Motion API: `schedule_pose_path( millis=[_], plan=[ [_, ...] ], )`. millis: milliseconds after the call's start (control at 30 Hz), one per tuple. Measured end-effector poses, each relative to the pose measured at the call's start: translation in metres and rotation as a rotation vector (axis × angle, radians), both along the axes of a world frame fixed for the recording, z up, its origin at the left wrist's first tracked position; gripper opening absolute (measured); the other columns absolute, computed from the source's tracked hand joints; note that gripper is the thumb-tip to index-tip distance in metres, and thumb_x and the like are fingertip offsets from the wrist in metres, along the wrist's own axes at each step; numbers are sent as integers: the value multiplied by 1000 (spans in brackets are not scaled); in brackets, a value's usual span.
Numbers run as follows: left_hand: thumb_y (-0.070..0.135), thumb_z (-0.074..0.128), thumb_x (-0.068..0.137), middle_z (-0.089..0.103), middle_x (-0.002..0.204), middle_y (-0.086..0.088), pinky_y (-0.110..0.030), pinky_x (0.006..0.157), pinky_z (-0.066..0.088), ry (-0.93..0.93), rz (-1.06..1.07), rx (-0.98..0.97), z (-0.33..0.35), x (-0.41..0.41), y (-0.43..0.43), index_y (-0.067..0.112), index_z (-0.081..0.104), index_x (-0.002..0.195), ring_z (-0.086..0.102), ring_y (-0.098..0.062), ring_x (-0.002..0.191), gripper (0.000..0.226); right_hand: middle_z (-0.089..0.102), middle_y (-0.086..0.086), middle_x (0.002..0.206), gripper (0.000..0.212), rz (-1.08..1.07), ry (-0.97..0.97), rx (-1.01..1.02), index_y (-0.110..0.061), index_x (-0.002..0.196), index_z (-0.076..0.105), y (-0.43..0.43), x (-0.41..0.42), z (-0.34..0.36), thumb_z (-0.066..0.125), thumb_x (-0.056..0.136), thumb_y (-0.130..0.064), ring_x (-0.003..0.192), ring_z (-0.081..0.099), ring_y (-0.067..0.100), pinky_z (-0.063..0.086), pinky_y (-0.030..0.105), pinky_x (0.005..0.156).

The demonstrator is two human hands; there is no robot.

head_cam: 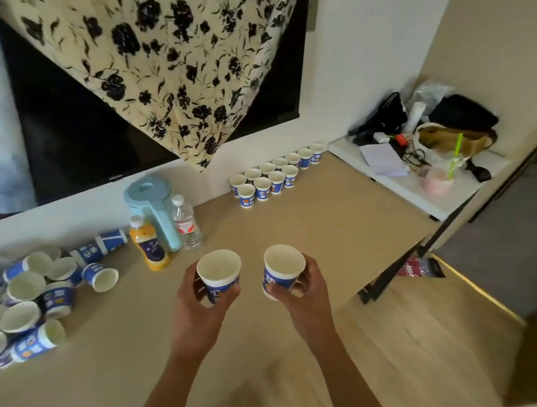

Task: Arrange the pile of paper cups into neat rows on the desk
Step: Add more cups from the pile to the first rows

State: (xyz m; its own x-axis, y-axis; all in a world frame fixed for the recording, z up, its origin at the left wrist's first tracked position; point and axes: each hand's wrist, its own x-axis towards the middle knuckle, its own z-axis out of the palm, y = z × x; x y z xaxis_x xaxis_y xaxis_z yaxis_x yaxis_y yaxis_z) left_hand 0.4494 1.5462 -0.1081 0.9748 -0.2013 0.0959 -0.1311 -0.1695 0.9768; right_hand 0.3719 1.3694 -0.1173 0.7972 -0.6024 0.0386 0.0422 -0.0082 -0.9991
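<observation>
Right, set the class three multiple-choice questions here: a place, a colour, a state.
1. Where does the loose pile of cups lie? A the left end of the desk; B the white shelf; C the floor.
2. What colour is the kettle? A red; B light blue; C black.
3. The left hand holds the left cup, the right hand the right cup; how are they? A crushed; B upside down; C upright, empty.
Answers: A, it lies far left; B, its body is pale blue; C, both mouths face up, nothing inside.
</observation>
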Motion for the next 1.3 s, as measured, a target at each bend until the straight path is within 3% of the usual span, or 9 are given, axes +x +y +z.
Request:
schedule_pose_path(
  millis=[400,567,733,867,1000,1100,1300],
  plan=[
    [10,87,75,69,107,26,-21,85,52,22,-38,-20,-13,64,-160,27,60,124,67,-1,101,59,68,-10,122,67,-23,79,-38,-27,127,58,-150,45,-27,88,66,-23,112,66,15,56,40,95],
    [12,87,76,70,111,15,-22,87,51,110,7,-70,-22,103,-228,28,60,124,65,0,100,58,68,-9,120,68,8,160,-49,-26,124,58,-222,86,-32,88,63,-31,110,67,17,56,37,92],
    [14,88,74,68,108,24,-13,81,50,136,21,-47,-21,131,-276,31,59,122,64,3,99,58,68,-7,120,63,51,220,-19,-24,123,58,-280,129,-40,90,71,-7,110,67,18,57,35,91],
    [14,88,74,67,106,29,-13,82,51,139,48,-13,-22,150,-304,33,59,122,65,2,101,59,67,-5,121,65,69,234,-14,-20,122,59,-317,170,-47,88,65,-16,113,65,17,58,35,88],
    [17,90,72,71,110,17,-18,84,53,146,133,13,-30,170,-334,31,61,121,67,-5,101,59,66,4,119,58,94,221,3,-11,121,58,-359,221,-62,82,72,10,110,63,17,54,19,74],
    [18,91,71,71,111,13,-22,87,53,148,176,34,-33,183,-359,30,61,121,67,-9,103,59,66,3,118,58,158,233,-14,-9,122,56,-389,262,-75,82,73,9,106,63,13,52,16,72],
    [14,91,71,71,108,16,-13,83,50,162,325,79,-39,206,-413,31,61,119,67,-9,101,59,63,-2,114,63,316,290,-86,-9,123,55,-447,348,-109,87,69,-2,101,61,8,48,8,68]
  ],
)
